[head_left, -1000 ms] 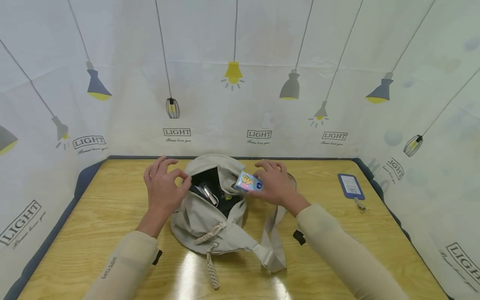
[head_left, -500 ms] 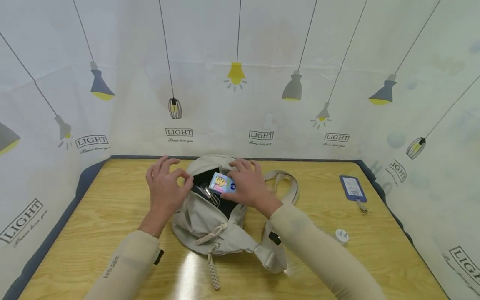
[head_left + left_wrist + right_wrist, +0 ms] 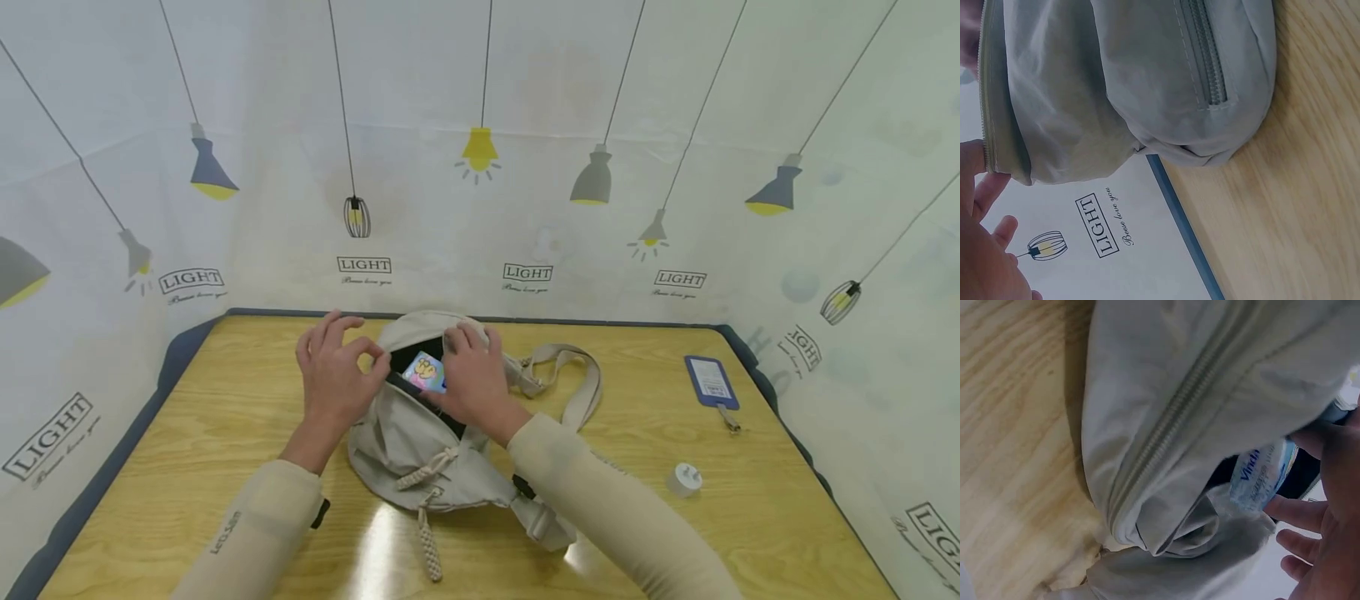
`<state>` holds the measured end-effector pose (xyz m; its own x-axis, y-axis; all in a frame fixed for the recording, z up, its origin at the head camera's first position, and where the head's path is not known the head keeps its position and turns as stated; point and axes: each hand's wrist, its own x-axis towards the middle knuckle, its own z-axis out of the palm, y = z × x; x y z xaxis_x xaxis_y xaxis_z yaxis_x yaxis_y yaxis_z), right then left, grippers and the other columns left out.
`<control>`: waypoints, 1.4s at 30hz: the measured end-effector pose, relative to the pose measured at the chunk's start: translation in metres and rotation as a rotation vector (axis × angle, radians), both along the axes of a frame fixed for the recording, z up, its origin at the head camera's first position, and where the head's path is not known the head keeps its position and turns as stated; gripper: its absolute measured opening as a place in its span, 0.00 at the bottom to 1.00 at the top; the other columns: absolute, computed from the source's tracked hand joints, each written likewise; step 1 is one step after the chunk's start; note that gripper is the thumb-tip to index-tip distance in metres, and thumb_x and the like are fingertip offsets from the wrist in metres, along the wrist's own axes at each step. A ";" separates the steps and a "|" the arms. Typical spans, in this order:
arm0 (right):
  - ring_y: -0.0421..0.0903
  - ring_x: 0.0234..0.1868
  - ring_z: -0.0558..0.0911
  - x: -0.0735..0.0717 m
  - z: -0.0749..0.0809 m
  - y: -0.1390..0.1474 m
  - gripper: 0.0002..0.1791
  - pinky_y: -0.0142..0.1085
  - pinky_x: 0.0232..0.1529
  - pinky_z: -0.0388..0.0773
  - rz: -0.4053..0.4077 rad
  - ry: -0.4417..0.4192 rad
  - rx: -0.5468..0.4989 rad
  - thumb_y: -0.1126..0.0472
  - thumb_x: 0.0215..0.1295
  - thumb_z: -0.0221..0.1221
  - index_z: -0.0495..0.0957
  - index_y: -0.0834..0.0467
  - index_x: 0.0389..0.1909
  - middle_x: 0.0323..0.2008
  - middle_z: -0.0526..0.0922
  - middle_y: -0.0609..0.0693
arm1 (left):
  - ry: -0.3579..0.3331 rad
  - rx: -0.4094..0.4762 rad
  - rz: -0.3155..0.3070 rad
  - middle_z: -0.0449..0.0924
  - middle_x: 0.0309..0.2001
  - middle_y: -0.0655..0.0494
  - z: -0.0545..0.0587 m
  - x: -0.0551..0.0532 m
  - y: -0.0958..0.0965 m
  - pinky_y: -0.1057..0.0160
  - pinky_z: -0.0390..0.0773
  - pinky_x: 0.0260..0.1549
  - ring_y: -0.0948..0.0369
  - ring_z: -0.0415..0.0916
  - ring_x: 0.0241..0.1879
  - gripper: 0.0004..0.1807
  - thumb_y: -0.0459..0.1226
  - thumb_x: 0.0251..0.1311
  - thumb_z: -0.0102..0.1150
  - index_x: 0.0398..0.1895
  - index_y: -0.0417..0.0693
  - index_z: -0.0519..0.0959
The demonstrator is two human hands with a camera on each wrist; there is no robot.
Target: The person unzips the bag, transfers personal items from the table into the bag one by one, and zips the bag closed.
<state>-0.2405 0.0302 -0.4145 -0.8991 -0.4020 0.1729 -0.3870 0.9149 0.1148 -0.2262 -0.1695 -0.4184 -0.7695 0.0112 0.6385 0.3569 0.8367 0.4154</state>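
Observation:
A light grey sling bag [image 3: 397,446] lies on the table with its zipped mouth spread and a dark lining inside. At the mouth's left end my left hand [image 3: 333,371] pinches the zipper edge between thumb and forefinger; the left wrist view shows the same pinch. My right hand [image 3: 476,375] holds a small blue tissue pack [image 3: 424,372] with a yellow cartoon figure, partly inside the opening. In the right wrist view, lettering shows on the tissue pack [image 3: 1263,475] between thumb and fingers. The bag's deeper contents are hidden.
To the right lies a blue badge holder [image 3: 711,382] with a metal clip. A white plug adapter [image 3: 685,480] stands nearer, beside my right sleeve. The bag's strap [image 3: 585,392] loops to its right. A printed cloth backdrop [image 3: 420,167] rises behind the table.
My right hand has moved left with the tissue pack, from beside the bag into its opening. The plug adapter has come into view. My left hand keeps its pinch on the bag's edge.

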 end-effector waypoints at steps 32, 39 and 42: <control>0.50 0.70 0.65 -0.007 -0.008 0.002 0.09 0.56 0.70 0.55 0.129 0.172 -0.142 0.45 0.58 0.66 0.86 0.45 0.27 0.62 0.74 0.47 | -0.023 -0.013 0.015 0.76 0.56 0.46 0.002 0.002 0.000 0.40 0.50 0.67 0.45 0.59 0.69 0.08 0.40 0.54 0.67 0.22 0.47 0.84; 0.47 0.67 0.67 -0.014 -0.010 -0.006 0.07 0.54 0.70 0.55 0.068 0.198 -0.137 0.48 0.60 0.65 0.86 0.45 0.26 0.61 0.74 0.46 | -0.006 -0.015 0.016 0.76 0.55 0.46 0.001 0.001 0.000 0.40 0.50 0.66 0.45 0.59 0.69 0.08 0.40 0.53 0.68 0.21 0.47 0.84; 0.46 0.66 0.67 -0.015 -0.007 -0.006 0.05 0.53 0.69 0.55 0.067 0.198 -0.134 0.48 0.60 0.65 0.86 0.43 0.27 0.61 0.74 0.46 | -0.007 -0.016 0.019 0.76 0.55 0.46 0.002 0.002 -0.001 0.40 0.50 0.66 0.45 0.59 0.69 0.08 0.40 0.53 0.68 0.21 0.47 0.83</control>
